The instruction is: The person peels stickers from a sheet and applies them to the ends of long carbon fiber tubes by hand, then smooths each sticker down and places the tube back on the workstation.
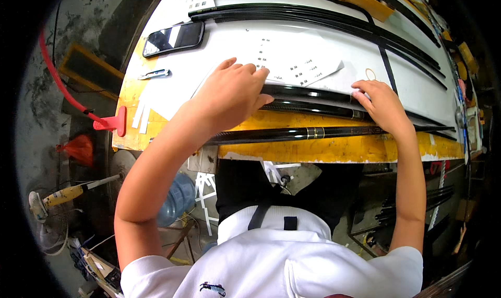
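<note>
One yellow-edged table (292, 150) carries, among others, two black rods (313, 109) and, nearer its front edge, a third rod (287, 134), liable to roll off if the left forearm (169, 152) bumps it. The left hand (232, 91) curls loosely, the right hand (382, 103) half opens; both are at those two rods, whether gripping I cannot tell. Dragging could crease the label sheet (322, 74).

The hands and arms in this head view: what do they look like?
The left hand and right hand are a person's, with no gloves or cables visible. The forearms are uncovered, without visible watches or bracelets. Higher up come short, plain white sleeves, part of a white shirt.
</note>
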Tool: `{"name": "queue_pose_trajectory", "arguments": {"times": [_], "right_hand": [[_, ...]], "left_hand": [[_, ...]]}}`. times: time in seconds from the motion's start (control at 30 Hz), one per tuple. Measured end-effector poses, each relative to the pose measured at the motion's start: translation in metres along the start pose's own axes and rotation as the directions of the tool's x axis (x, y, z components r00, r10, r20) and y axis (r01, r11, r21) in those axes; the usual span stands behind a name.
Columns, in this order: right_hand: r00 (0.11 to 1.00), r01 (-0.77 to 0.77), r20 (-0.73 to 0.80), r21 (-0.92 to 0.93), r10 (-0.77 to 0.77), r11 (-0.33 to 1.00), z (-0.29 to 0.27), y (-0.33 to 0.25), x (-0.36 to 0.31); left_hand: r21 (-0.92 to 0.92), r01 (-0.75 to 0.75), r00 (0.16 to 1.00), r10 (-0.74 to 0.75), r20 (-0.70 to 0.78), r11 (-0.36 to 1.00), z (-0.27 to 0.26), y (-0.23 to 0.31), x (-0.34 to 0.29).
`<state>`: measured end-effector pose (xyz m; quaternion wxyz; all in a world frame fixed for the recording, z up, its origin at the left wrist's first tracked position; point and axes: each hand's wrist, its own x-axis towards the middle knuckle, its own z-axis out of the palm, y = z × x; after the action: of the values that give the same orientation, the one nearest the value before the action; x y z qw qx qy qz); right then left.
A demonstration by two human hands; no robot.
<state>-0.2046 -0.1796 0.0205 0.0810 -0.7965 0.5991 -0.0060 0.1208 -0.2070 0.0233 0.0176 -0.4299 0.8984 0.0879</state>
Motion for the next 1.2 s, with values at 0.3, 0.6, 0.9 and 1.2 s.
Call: {"name": "queue_pose_trajectory", "arguments": {"times": [0.3,0.6,0.9,1.2], "right_hand": [[0.937,0.209,-0.309,0.117,-0.164,0.971,0.043,-0.014,0.082],[0.929,0.184,-0.351,0.174,-0.114,0.967,0.053,-0.020,0.094],[0.925,0.182,-0.372,0.269,-0.072,0.946,0.052,-0.018,0.095],[0.924,0.133,-0.382,0.375,0.022,0.917,0.055,-0.017,0.096]], "left_hand": [[-0.097,-0.218,0.969,0.204,-0.142,0.971,0.022,-0.002,0.046],[-0.093,-0.181,0.983,0.182,0.004,0.979,0.036,-0.004,0.056],[-0.101,-0.168,0.984,0.174,0.049,0.981,0.030,-0.001,0.058],[-0.086,-0.180,0.984,0.181,0.004,0.980,0.035,0.000,0.057]]}}
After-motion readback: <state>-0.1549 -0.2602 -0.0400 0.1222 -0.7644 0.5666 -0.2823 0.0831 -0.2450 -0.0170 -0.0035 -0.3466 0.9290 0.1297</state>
